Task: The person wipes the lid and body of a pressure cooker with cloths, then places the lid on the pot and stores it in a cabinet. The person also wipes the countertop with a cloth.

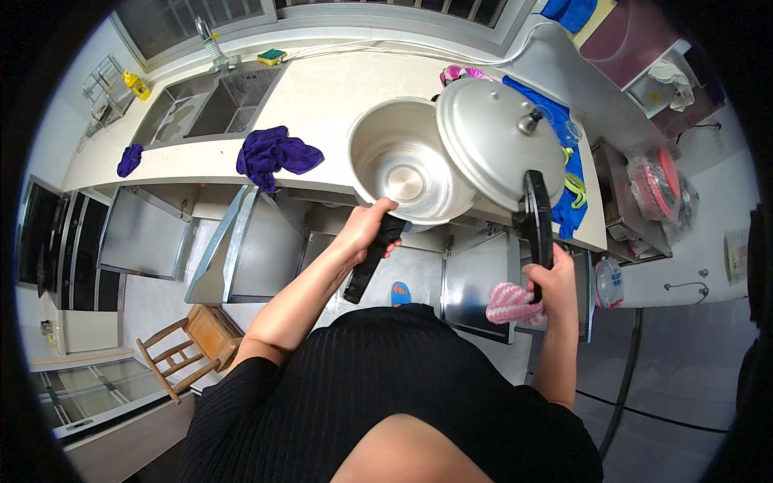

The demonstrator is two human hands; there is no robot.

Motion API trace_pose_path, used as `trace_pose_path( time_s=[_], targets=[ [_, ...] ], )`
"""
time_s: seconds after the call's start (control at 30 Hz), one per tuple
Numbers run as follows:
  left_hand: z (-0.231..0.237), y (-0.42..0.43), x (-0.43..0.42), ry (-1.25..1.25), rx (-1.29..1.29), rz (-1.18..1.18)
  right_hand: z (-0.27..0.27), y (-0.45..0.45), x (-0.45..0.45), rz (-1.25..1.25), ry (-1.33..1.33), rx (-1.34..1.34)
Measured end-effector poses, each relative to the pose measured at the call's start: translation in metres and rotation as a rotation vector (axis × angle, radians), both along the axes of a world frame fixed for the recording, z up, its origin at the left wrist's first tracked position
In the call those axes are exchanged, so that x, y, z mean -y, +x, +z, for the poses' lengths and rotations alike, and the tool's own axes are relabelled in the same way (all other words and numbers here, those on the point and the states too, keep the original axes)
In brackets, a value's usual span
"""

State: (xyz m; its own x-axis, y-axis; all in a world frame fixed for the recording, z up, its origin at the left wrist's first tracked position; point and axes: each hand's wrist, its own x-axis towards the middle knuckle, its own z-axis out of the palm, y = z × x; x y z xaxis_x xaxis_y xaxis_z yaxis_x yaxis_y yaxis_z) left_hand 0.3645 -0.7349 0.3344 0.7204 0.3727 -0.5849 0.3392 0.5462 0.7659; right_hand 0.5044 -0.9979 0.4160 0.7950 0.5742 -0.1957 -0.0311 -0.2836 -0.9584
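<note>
My left hand (370, 229) grips the black handle of an open, bare-looking pressure cooker pot (410, 160) near the counter's front edge. In my right hand (554, 276) is the black handle of the pressure cooker's aluminium lid (492, 136), along with a pink and white striped cloth (512, 303) that hangs below the fingers. The lid is tilted and overlaps the pot's right side in view. A crumpled purple cloth (275, 156) lies left of the pot. Behind the lid, a blue towel (567, 218) carries green-handled items and clear glassware.
A double steel sink (232, 102) is at the left, with a sponge (272, 57) beside it. Several cabinet doors (269, 247) stand open below the counter. A wooden chair (208, 338) is at lower left, and a metal rack (628, 205) with bagged red items at right.
</note>
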Motion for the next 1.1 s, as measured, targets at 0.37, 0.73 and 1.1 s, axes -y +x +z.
trace_pose_path(
  time_s=[0.37, 0.73, 1.1],
  targets=[
    [-0.02, 0.038, 0.017, -0.114, 0.006, 0.063, -0.018, -0.009, -0.026, 0.145, -0.061, -0.038],
    [-0.043, 0.038, 0.026, -0.31, 0.258, -0.021, -0.029, -0.012, -0.049, 0.181, -0.081, -0.042],
    [-0.043, 0.033, 0.025, -0.399, 0.278, -0.068, -0.047, -0.005, -0.054, 0.216, -0.128, -0.019]
  ],
)
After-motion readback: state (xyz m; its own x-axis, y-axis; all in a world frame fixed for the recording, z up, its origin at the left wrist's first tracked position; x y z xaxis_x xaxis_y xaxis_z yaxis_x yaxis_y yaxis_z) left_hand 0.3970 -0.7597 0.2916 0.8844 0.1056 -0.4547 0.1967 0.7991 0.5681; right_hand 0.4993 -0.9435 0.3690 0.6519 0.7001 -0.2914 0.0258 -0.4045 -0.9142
